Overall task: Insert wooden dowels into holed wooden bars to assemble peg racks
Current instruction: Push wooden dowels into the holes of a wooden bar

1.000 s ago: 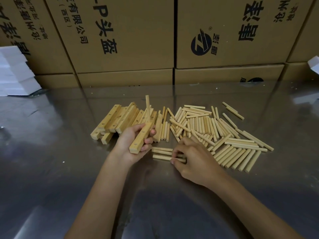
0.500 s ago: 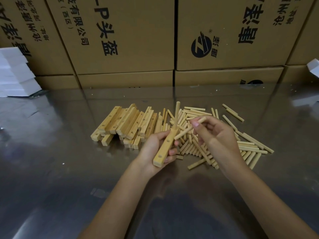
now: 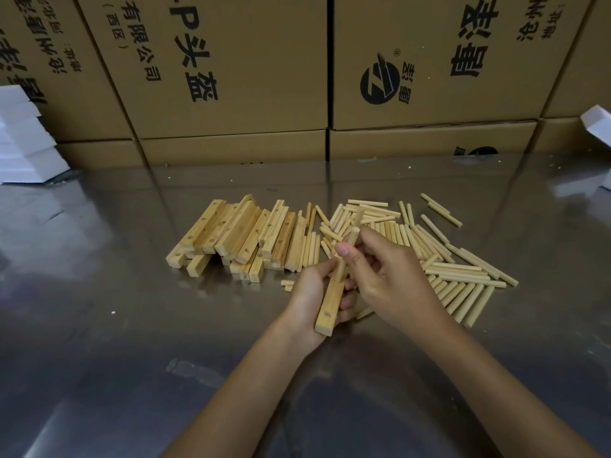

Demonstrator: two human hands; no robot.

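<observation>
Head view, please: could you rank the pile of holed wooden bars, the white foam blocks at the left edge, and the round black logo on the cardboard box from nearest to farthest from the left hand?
From the left hand:
1. Pile of holed wooden bars, just beyond it, to its left.
2. Round black logo on the cardboard box, up behind, slightly right.
3. White foam blocks, far left edge.

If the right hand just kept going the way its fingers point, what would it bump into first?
The right hand points left, so it would first meet the holed bar held in the left hand; its fingers look already at it. Depth is uncertain.
</observation>
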